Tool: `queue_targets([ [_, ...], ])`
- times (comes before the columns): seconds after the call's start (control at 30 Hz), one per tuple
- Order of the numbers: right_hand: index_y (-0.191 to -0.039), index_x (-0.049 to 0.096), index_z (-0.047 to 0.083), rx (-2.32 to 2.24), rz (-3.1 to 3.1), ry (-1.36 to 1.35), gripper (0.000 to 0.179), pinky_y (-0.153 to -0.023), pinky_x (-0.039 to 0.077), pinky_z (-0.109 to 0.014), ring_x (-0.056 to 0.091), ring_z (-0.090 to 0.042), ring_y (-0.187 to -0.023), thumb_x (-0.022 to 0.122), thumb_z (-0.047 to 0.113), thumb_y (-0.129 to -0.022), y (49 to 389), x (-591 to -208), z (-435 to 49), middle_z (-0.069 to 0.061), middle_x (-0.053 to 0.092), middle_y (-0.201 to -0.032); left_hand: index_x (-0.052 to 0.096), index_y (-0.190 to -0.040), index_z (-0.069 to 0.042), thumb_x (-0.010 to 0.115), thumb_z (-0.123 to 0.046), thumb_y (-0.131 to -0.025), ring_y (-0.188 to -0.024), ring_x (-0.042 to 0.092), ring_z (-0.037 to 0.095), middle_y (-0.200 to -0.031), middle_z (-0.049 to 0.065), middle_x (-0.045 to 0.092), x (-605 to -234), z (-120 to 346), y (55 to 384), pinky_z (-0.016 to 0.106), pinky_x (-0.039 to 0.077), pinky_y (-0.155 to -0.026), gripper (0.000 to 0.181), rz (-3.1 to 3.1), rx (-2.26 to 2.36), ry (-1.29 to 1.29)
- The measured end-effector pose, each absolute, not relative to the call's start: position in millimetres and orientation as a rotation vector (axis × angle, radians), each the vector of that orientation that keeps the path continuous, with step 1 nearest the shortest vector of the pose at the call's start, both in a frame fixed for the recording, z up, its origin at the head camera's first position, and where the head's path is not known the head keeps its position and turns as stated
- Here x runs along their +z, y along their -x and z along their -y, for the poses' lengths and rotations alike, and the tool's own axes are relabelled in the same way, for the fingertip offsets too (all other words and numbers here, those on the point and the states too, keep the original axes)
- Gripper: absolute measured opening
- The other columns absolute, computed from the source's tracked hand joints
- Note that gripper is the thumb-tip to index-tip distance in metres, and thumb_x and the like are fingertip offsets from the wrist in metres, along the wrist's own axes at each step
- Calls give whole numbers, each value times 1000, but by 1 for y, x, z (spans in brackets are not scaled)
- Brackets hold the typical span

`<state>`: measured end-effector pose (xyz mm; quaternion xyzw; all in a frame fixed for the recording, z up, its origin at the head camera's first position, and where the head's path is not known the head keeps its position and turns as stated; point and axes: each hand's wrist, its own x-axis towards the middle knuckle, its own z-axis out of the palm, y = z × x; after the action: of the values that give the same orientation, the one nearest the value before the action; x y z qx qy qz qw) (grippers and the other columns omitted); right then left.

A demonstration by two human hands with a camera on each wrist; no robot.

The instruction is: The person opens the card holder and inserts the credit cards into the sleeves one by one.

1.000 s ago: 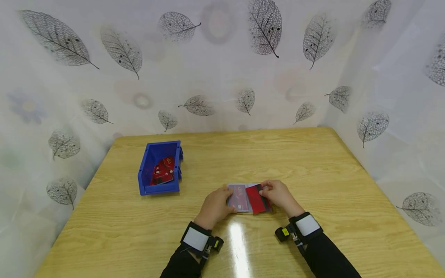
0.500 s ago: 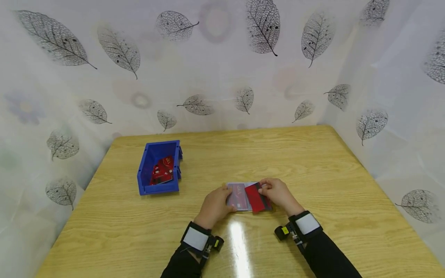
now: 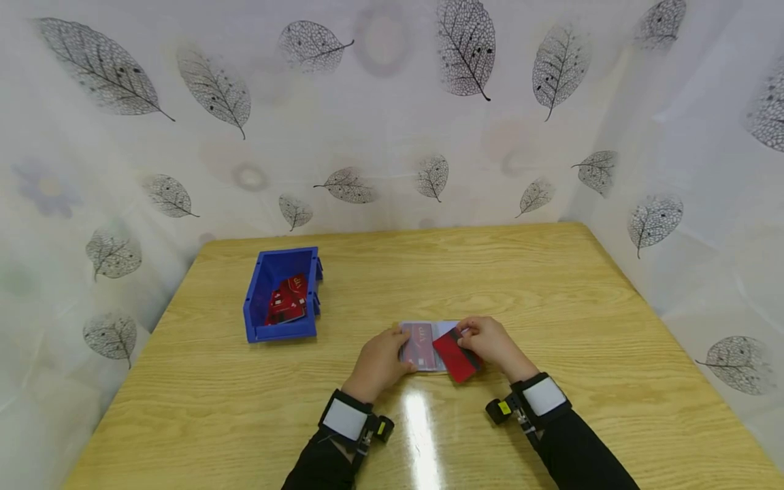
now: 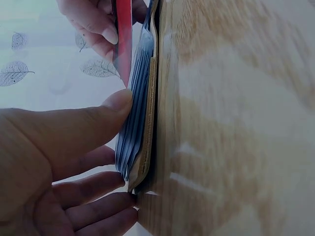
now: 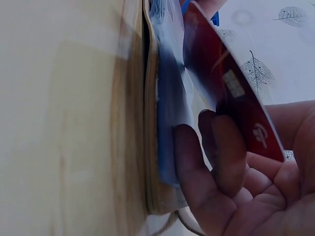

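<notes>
Head view: holder lies spread on desk, lower centre of frame. Left hand grips its left side between thumb and fingers; right hand pinches red card aslant over its right side. Looks partway: one sleeved card under clear plastic at left; red card in no pocket; other cards in bin, left of frame. Left wrist view: thumb against stacked pages. Right wrist view: red card tilted off the holder, chip visible; fingertip contact with pages unclear.

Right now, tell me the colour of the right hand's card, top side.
Red with a dark stripe; the card shows best in the head view.
</notes>
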<state>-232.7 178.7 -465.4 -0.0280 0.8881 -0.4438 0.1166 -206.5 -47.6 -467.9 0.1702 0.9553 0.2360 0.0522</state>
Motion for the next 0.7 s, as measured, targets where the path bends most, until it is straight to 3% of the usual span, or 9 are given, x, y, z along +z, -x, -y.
queue_targets([
  [0.1, -107, 66, -6, -1274, -2604, 78, 23, -62, 42, -28, 50, -16, -67, 62, 0, -86, 232, -464, -177, -4, 57, -73, 60, -131, -2, 82, -25, -78, -124, 53, 33, -136, 18, 55, -468, 48, 207, 43, 43, -101, 62, -2905, 716, -519],
  [0.33, -104, 70, -1, -1083, -2726, 178, 24, -69, 47, -34, 61, -16, -72, 66, 6, -81, 234, -462, -171, -3, 68, -80, 60, -132, -3, 82, -25, -78, -126, 52, 33, -138, 18, 54, -468, 49, 208, 43, 42, -103, 62, -2890, 732, -515],
  [0.47, -104, 71, 2, -1019, -2739, 178, 24, -72, 42, -40, 61, -15, -72, 67, 8, -81, 236, -463, -167, -1, 68, -80, 59, -132, -3, 82, -25, -78, -126, 52, 32, -138, 17, 54, -469, 49, 209, 42, 42, -103, 63, -2889, 724, -523],
  [0.7, -106, 67, -4, -1170, -2729, 101, 23, -58, 43, -29, 55, -15, -64, 66, 8, -86, 241, -465, -156, -6, 66, -79, 59, -133, -5, 82, -24, -79, -126, 52, 31, -138, 15, 54, -468, 50, 209, 43, 42, -103, 62, -2882, 732, -519],
])
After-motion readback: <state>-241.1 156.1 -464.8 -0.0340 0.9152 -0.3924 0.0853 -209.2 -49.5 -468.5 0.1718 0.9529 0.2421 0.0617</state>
